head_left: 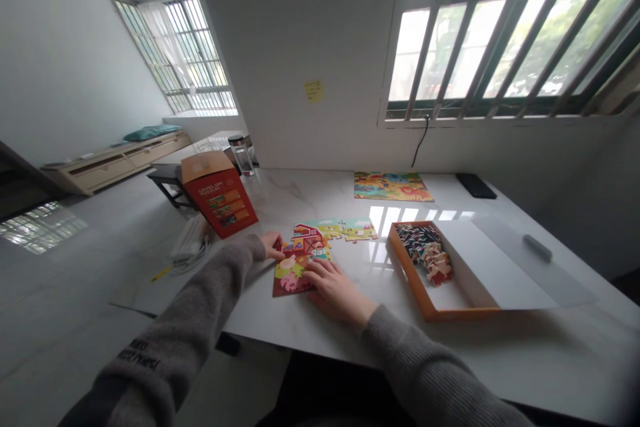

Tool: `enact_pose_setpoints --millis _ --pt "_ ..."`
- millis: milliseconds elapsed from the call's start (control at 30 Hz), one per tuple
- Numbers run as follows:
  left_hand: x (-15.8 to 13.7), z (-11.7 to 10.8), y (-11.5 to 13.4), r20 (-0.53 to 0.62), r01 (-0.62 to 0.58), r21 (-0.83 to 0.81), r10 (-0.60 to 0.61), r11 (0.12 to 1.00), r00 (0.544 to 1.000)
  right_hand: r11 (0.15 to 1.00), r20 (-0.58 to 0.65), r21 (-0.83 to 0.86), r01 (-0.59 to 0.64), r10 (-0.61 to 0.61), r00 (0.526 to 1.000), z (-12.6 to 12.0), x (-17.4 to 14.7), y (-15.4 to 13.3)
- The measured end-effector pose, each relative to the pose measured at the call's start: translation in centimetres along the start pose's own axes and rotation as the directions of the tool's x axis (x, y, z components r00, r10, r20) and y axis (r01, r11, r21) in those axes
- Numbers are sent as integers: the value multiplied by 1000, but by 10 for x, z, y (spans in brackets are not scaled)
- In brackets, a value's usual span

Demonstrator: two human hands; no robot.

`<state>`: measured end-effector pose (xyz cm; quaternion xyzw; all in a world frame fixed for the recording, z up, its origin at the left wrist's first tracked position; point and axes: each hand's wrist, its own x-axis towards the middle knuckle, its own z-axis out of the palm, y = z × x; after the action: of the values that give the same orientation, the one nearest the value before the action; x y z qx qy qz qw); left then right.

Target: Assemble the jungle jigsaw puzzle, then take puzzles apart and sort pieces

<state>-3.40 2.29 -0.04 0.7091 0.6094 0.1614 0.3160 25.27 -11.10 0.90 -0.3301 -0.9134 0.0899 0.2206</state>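
A partly joined farm jigsaw puzzle (301, 245) lies flat on the white table, showing a red barn and a pink animal. Its upper strip reaches out to the right. At its left edge is my left hand (271, 245), fingers curled together; what sits between the fingertips is too small to make out. My right hand (336, 287) rests palm down over the lower right of the puzzle, fingers stretched out and covering part of it. To the right, an orange-rimmed box (434, 313) holds loose puzzle pieces (436, 263), some dark and some pale-backed.
A red puzzle carton (220, 203) stands at the left, near a glass bottle (243, 159) and a white cable bundle (190, 240). Toward the wall lie another animal puzzle (393, 187) and a black phone (475, 186). A clear sheet (545, 273) extends right of the box.
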Motion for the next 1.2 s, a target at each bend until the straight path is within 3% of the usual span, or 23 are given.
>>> enact_pose_setpoints --millis 133,300,500,700,900,1100,1200 --pt "-1 13 6 98 -43 -109 54 993 994 998 7 -48 -39 40 999 4 4 4" --pt "-18 26 28 -20 -145 -318 147 937 989 982 7 -188 4 -3 1000 0 1 0" --pt "-24 34 43 -40 115 -581 -169 806 985 918 27 -383 108 -105 994 7 3 -5" --pt "-25 32 43 -59 165 -574 -241 802 969 935 -13 -350 56 -65 998 10 7 1" --pt "-39 38 41 -87 110 -455 -167 884 982 978 -85 -187 -88 74 994 6 7 3" --pt "-48 45 41 -25 -97 -369 94 924 995 979 -94 -179 -94 78 993 10 5 4" --pt "-50 47 48 -85 -136 -419 110 898 990 989 -118 -112 -94 81 990 11 2 9"
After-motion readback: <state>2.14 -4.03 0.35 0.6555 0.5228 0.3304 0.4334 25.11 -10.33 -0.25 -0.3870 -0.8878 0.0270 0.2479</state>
